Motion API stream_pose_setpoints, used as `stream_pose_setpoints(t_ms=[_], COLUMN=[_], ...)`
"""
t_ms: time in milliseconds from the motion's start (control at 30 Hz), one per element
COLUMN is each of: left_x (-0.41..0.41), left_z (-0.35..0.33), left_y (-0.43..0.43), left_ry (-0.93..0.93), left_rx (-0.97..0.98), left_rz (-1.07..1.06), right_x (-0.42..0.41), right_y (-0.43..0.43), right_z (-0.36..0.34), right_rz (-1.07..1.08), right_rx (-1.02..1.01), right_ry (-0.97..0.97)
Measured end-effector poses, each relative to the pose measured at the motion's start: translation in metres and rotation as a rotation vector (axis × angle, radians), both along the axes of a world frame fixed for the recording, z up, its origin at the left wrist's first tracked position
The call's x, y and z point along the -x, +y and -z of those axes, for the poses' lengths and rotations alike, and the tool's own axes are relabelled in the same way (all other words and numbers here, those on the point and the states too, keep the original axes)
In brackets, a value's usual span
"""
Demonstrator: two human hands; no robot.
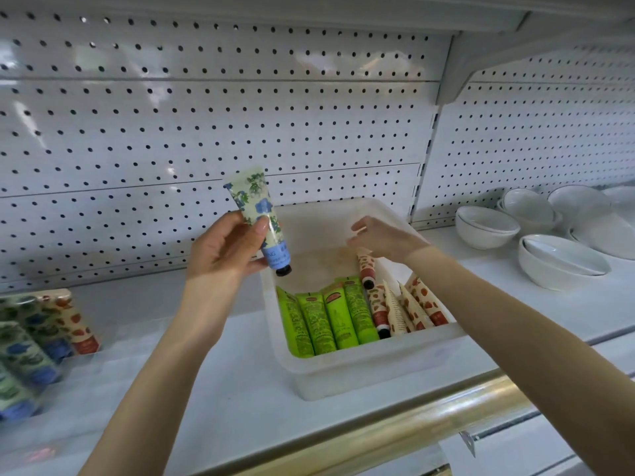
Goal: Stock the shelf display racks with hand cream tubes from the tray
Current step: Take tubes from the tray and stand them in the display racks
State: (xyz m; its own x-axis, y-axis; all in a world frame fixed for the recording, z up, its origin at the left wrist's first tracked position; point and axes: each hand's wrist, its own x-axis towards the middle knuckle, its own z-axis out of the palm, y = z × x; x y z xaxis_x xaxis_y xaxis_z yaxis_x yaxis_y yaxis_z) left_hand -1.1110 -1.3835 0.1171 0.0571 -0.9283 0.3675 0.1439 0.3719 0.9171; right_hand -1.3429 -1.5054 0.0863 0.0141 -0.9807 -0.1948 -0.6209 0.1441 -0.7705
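Your left hand (223,249) is gripping a glossy, flat-crimped, blue-flowered tube (256,207), black cap down, over the left rim of the translucent plastic tray (378,365). Your right hand (381,237) is hovering inside the tray, fingers curling above a red-patterned tube (366,269). I cannot tell whether it is gripping that tube. The label lettering is blurring.

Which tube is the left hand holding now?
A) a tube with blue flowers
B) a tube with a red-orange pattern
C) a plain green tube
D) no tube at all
A: the left hand grips the blue-flower tube with its cap down; the green tubes lie in the tray.
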Motion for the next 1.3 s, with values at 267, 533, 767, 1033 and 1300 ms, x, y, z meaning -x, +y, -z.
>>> stream_pose_setpoints(t_ms=[267,533,767,1033,1300], left_x=[0.004,0.007,0.001,-0.029,-0.088], left_z=[0.005,0.007,0.007,0.015,0.009], left_y=[0.005,0.02,0.042,0.082,0.124], left_ry=[0.011,0.009,0.004,0.014,0.051], left_rx=[-0.03,-0.023,0.004,0.048,0.067], left_rz=[-0.01,-0.032,-0.09,-0.255,-0.435], right_x=[-0.001,-0.006,-0.006,-0.041,-0.097], right_y=[0.006,0.01,0.018,0.055,0.113], right_z=[0.016,0.014,-0.007,-0.057,-0.085], right_rz=[-0.084,-0.201,-0.234,-0.356,-0.652], right_rx=[-0.12,-0.169,-0.094,0.12,0.133], right_ry=[0.456,0.343,0.1,-0.481,-0.677])
